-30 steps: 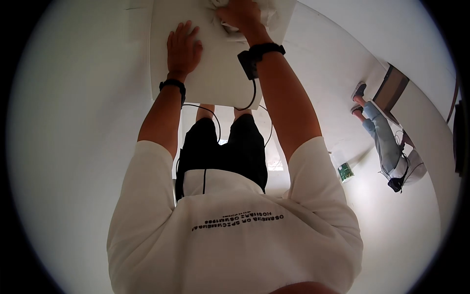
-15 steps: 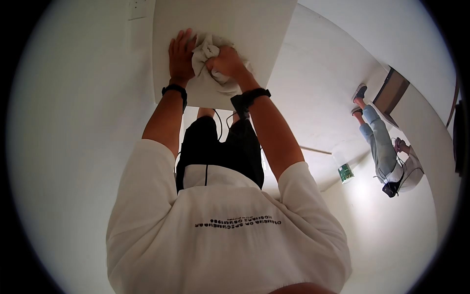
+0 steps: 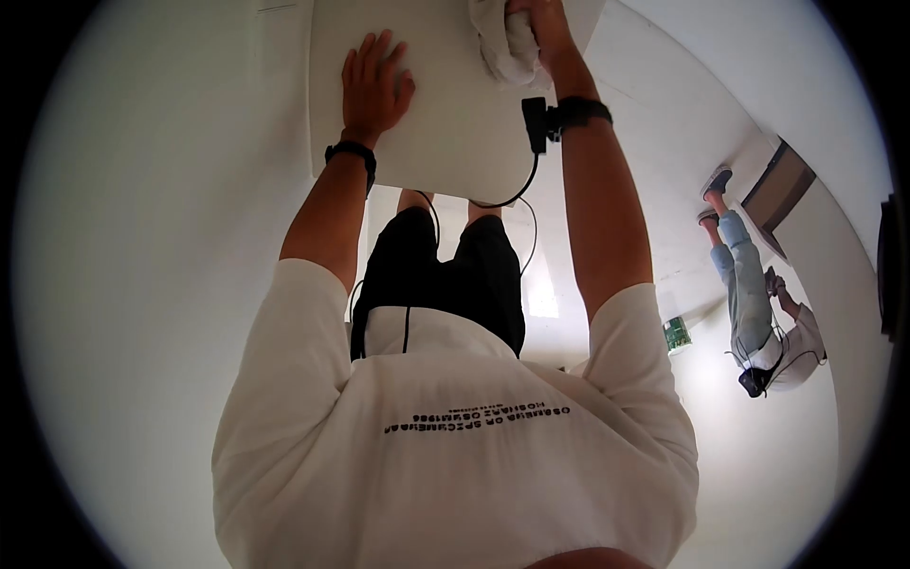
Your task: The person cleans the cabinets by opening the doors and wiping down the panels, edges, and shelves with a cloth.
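My left hand point(image 3: 376, 87) lies flat, fingers spread, on the pale table top point(image 3: 427, 142), near its left edge. At the top of the view my right hand point(image 3: 547, 28) grips a bunched, off-white cloth point(image 3: 510, 45). The cloth rests over the table's far right part, and the frame's upper edge cuts off some of it. Each wrist wears a black band; a small black box point(image 3: 535, 124) with a cable sits by the right one.
A pale wall point(image 3: 171, 237) runs close along the table's left side. Black cables point(image 3: 524, 194) hang by the near table edge and my legs. Off to the right stands another person point(image 3: 749, 275), with a green-labelled container point(image 3: 676, 334) nearby on the floor side.
My right hand has carried the cloth away from my left hand, to the right and farther out. My left hand stays on the table and has shifted slightly in view.
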Available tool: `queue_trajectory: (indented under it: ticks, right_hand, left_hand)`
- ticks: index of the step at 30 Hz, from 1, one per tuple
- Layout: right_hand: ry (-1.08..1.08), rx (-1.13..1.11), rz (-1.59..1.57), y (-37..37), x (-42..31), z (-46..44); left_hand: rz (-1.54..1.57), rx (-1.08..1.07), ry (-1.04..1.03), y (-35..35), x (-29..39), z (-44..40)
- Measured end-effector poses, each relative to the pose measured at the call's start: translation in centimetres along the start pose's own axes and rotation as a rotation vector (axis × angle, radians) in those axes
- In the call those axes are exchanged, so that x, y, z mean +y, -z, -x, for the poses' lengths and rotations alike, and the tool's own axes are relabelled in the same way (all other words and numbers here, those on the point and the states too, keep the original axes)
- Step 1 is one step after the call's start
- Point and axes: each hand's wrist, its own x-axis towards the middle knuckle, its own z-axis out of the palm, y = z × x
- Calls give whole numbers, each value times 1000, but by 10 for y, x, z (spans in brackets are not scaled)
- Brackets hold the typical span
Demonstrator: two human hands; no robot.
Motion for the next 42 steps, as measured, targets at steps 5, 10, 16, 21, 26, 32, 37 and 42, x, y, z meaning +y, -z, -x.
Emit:
queue_trajectory:
  ticks: [5,10,16,21,26,32,37,42]
  right_hand:
    - [-53,104,-119,-46,35,87]
    - [-195,41,-98,-74,85,159]
    - [-158,-174,453,-61,75,154]
    - [-142,-87,603,-35,25,117]
    - [25,189,537,-27,-15,109]
    - [286,181,1000,-37,56,135]
    - [33,101,1043,-55,128,210]
    - [64,70,673,-51,200,242]
  left_hand:
    - [-68,-70,52,0,3,-7]
    - [-32,-19,27,-7,-6,2]
    - [-17,-8,-8,-9,-8,7]
    - [-60,-56,0,-14,-12,15]
    - [-55,-4,-34,-19,-14,18]
    - [-79,103,-87,-38,-27,21]
    - [57,81,-6,-43,-22,34]
    - [262,-177,-200,-28,41,73]
